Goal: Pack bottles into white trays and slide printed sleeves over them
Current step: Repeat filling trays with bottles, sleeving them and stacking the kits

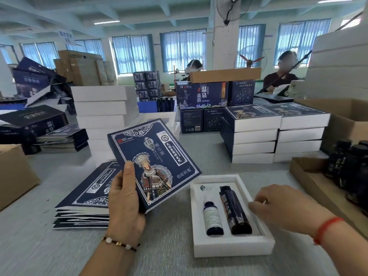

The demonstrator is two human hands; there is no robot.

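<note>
Bottles lie side by side in the white tray (229, 248) on the grey table (39, 255) in front of the person: a small dark bottle with a pale label (212, 218) on the left and a longer dark tube-like bottle (235, 210) on the right, both lengthwise in the tray's recess. The left hand (124, 204) is clamped on a printed sleeve (153, 162), thumb on its blue face and fingers behind, holding it tilted above the table to the left of the tray. The right hand (278, 206) hovers at the tray's right rim, its fingers curled and loosely together near the long bottle; whether they touch the rim or the bottle cannot be told. A beaded bracelet (119, 244) sits on the left wrist, a red cord (326, 226) on the right.

Under and left of the held sleeve lies a pile of flat blue sleeves (83, 198). Behind it rises a stack of white trays (103, 108). To the right stand two stacks of sleeved boxes (276, 134). At the far right, an open cardboard box (310, 176) holds upright dark bottles (350, 166). Dark blue cartons (209, 96) stand further back, where two people sit by the windows.
</note>
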